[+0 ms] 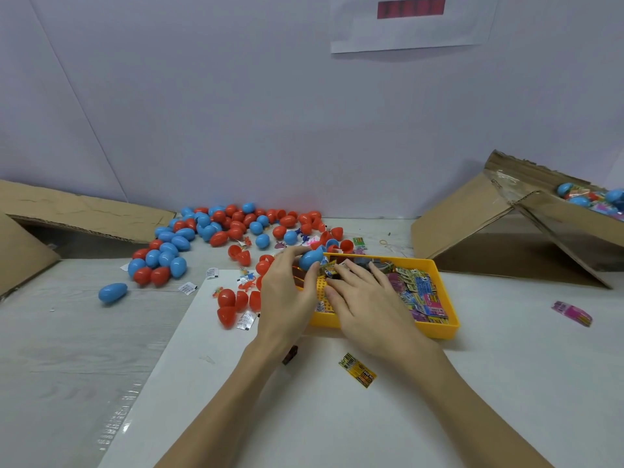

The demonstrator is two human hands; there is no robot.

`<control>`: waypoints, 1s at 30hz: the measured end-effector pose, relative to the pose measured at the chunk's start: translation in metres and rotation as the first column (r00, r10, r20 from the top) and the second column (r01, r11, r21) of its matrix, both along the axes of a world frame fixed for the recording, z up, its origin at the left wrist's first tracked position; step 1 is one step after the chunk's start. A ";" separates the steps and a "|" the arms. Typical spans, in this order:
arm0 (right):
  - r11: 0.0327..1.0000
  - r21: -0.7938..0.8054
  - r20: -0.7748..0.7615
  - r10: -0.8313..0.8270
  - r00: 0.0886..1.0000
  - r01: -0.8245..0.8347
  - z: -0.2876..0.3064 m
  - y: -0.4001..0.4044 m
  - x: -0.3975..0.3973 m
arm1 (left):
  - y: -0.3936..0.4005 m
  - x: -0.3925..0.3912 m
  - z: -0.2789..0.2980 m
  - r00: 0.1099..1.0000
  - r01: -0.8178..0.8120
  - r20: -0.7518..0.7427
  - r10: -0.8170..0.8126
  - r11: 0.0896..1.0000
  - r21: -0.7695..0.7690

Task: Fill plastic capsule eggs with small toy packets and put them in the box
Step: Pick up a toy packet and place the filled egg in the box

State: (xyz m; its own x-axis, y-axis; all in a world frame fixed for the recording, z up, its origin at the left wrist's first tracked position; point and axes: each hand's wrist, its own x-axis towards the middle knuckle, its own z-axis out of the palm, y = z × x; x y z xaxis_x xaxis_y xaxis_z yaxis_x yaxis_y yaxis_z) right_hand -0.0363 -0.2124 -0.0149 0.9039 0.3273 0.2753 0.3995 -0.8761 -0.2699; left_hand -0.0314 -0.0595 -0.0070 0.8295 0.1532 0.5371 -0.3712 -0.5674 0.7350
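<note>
My left hand [287,292] holds a blue capsule egg half [310,259] over the near left corner of the yellow tray [442,329]. Beside it, my right hand [368,298] reaches into the tray and pinches a small toy packet [329,269] right next to the blue half. The tray holds several colourful packets [422,292]. A heap of blue and red capsule eggs [216,231] lies at the back left of the table. The cardboard box [540,214] at the right contains filled eggs [574,194].
Loose red egg halves [233,305] lie left of my left hand. One blue egg [113,292] sits apart at the left. A yellow packet [358,369] lies near my wrists and a pink packet [572,313] at the right. Flattened cardboard [67,214] stands at the far left.
</note>
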 end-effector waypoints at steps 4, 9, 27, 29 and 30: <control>0.979 0.202 0.136 -0.009 0.991 -0.019 0.000 -0.002 -0.002 | 0.001 0.000 -0.002 1.000 0.010 0.004 -0.010 1.000 0.010; 0.874 0.485 0.148 -0.117 0.982 0.031 0.005 -0.008 -0.003 | 0.002 0.001 -0.002 1.000 0.011 0.008 -0.011 1.000 0.000; 0.423 0.872 -0.202 -0.147 0.968 0.246 0.011 -0.024 0.004 | 0.000 -0.006 0.003 0.982 0.188 0.018 -0.188 0.982 0.016; 0.380 0.888 -0.235 -0.112 0.966 0.260 0.013 -0.024 0.004 | 0.000 -0.007 0.005 0.962 0.275 -0.003 -0.275 0.962 0.006; 0.373 0.890 -0.246 -0.096 0.965 0.263 0.014 -0.024 0.004 | 0.000 -0.008 0.006 0.950 0.311 -0.014 -0.311 0.951 0.003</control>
State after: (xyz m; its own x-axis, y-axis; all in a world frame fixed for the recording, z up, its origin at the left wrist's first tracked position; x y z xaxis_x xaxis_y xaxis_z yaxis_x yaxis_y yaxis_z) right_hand -0.0327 -0.2364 -0.0010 0.9600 -0.2185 0.1752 0.1528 -0.1158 -0.9814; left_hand -0.0389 -0.0598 -0.0015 0.8426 -0.1159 0.5259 -0.5199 -0.4294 0.7385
